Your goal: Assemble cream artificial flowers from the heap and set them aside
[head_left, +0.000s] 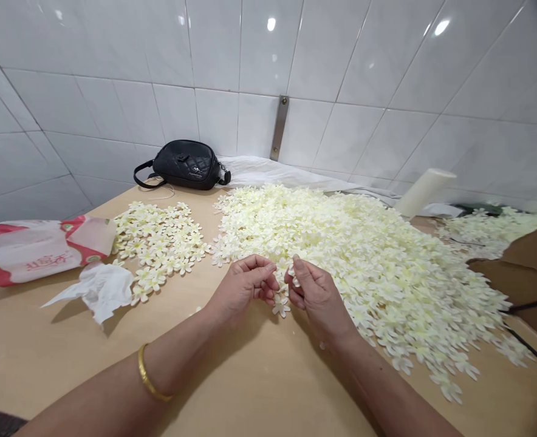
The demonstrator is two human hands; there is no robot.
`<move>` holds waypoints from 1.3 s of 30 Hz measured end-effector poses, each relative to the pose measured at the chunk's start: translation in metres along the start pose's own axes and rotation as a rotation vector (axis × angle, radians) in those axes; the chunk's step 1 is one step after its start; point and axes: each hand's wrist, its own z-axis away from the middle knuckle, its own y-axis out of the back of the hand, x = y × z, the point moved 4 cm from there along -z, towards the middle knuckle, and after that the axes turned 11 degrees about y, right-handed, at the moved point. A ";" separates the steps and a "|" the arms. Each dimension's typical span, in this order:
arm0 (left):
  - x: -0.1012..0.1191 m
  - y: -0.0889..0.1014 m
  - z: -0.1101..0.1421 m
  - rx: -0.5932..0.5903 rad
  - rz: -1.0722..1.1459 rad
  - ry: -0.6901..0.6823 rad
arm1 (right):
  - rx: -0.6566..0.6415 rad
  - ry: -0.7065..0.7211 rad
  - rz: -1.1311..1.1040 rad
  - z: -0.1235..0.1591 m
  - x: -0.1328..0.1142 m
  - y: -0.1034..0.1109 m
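My left hand (245,285) and my right hand (314,294) meet over the wooden table (259,376), fingers pinched together on small cream fabric flowers (281,303). One flower hangs below the fingertips between both hands. A big heap of the same flowers (364,249) spreads right of my hands, touching my right hand. A smaller, flatter pile of flowers (159,240) lies to the left. A gold bangle (147,379) sits on my left wrist.
A black handbag (184,164) rests at the back by the tiled wall. A red and white tissue pack (36,249) with a loose white tissue (98,288) lies at the left. A cream roll (426,189) and brown cardboard (523,261) stand at the right.
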 end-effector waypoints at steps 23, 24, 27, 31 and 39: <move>-0.003 -0.003 0.001 0.052 -0.085 0.027 | 0.068 0.208 0.057 0.001 -0.012 0.003; -0.003 -0.005 0.002 0.021 -0.086 0.036 | 0.053 0.212 0.027 0.001 -0.011 0.001; -0.005 -0.013 0.004 -0.098 -0.049 0.058 | -0.039 0.064 -0.163 0.003 -0.004 -0.008; -0.006 -0.015 0.004 -0.131 -0.004 0.052 | -0.105 -0.027 -0.269 0.004 -0.002 -0.017; -0.002 -0.007 0.004 0.031 -0.043 -0.029 | 0.022 0.076 -0.032 0.009 -0.010 -0.013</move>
